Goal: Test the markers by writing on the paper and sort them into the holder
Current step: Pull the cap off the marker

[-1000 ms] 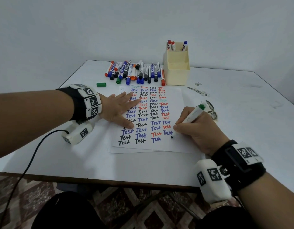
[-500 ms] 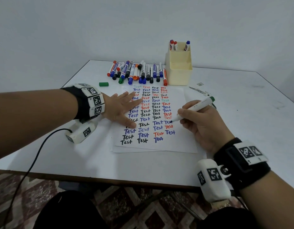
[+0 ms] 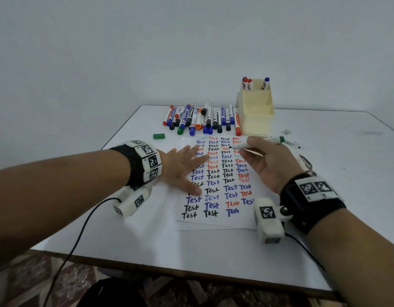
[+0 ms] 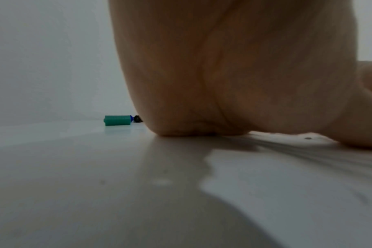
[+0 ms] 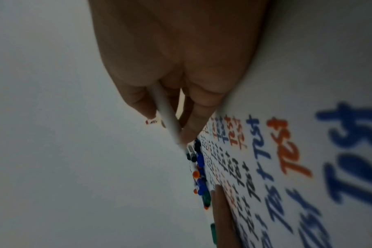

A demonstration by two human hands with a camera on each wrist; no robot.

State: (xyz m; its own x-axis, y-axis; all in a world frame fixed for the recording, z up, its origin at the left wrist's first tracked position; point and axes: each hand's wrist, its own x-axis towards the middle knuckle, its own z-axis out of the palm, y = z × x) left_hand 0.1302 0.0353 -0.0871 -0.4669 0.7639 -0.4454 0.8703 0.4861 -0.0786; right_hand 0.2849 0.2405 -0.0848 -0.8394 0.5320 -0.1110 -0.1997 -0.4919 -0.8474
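Observation:
My left hand [image 3: 187, 167] lies flat and open on the left side of the paper [image 3: 213, 221], which is covered with rows of "Test" in blue, black and red. My right hand [image 3: 250, 144] hovers over the paper's far right part and pinches an uncapped white marker [image 3: 266, 141] with a green end; its tip points left, off the sheet. In the right wrist view the fingers [image 5: 189, 132] grip the marker's white barrel [image 5: 166, 115] above the written paper [image 5: 297, 167]. A cream holder [image 3: 255, 122] at the back has three markers standing in its rear compartment.
Several capped markers [image 3: 200, 120] lie in a row left of the holder. A loose green cap [image 3: 158, 136] [image 4: 117, 120] sits on the white table [image 3: 147, 235] beyond my left wrist. Small wrappers [image 3: 306, 162] lie right of the paper. Cables trail off the near edge.
My right hand has lifted the marker off the paper's lower right and carried it toward the far end, tipping it nearly level. The left hand has stayed flat on the sheet.

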